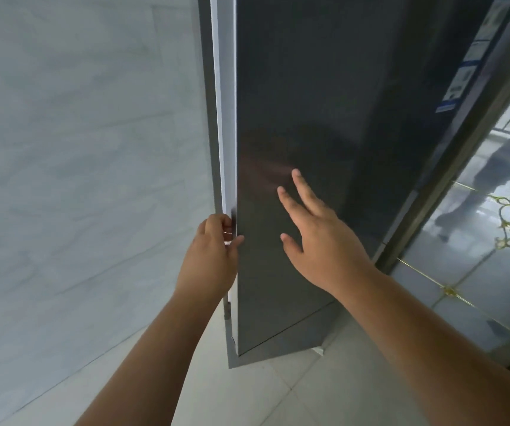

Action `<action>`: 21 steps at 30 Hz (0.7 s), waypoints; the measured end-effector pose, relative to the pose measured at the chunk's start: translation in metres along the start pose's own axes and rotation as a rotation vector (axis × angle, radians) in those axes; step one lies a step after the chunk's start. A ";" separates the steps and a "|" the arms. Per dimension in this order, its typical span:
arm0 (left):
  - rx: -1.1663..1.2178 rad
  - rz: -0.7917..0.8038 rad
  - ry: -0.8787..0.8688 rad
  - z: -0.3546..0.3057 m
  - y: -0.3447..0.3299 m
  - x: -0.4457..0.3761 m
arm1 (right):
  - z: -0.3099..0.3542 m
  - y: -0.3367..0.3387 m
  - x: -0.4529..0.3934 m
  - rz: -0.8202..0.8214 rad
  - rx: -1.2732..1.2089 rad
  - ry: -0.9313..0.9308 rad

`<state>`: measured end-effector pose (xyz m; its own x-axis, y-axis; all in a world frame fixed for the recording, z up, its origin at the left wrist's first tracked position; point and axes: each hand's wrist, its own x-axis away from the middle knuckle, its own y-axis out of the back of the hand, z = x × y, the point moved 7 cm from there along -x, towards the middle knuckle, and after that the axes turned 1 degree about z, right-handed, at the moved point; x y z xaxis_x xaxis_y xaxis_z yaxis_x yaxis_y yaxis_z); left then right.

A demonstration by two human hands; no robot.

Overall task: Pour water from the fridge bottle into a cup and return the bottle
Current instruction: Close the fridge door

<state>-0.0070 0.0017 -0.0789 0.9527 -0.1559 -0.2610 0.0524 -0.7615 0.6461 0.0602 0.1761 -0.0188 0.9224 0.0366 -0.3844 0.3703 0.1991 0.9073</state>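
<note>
A tall dark grey fridge (324, 87) fills the middle of the head view. Its door (278, 287) stands slightly ajar, with a pale seal strip (226, 118) showing along its left edge. My left hand (213, 259) grips that left edge of the door, fingers curled round it. My right hand (318, 232) is held flat with straight fingers just in front of the door's face; whether it touches the door I cannot tell. No bottle or cup is in view, and the fridge's inside is hidden.
A pale marbled wall (87, 164) stands close on the left of the fridge. Light floor tiles (247, 395) lie below. On the right is a glossy glass panel (478, 256) with gold ornament, beside the fridge's labelled side.
</note>
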 end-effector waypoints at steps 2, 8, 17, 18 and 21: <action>-0.014 0.010 -0.018 0.010 0.001 -0.020 | 0.004 -0.008 -0.014 -0.002 0.014 -0.022; -0.032 0.052 -0.038 0.030 0.003 -0.073 | 0.012 -0.025 -0.055 0.025 0.070 -0.105; -0.032 0.098 -0.064 0.043 0.002 -0.114 | 0.018 -0.045 -0.088 0.009 0.057 -0.192; -0.034 0.102 -0.071 0.044 0.002 -0.117 | 0.018 -0.046 -0.090 0.007 0.044 -0.201; -0.038 0.109 -0.078 0.046 0.003 -0.123 | 0.020 -0.051 -0.093 -0.003 0.030 -0.214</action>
<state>-0.1379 -0.0101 -0.0782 0.9273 -0.2860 -0.2414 -0.0378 -0.7132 0.6999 -0.0423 0.1426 -0.0262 0.9225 -0.1729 -0.3451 0.3730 0.1692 0.9123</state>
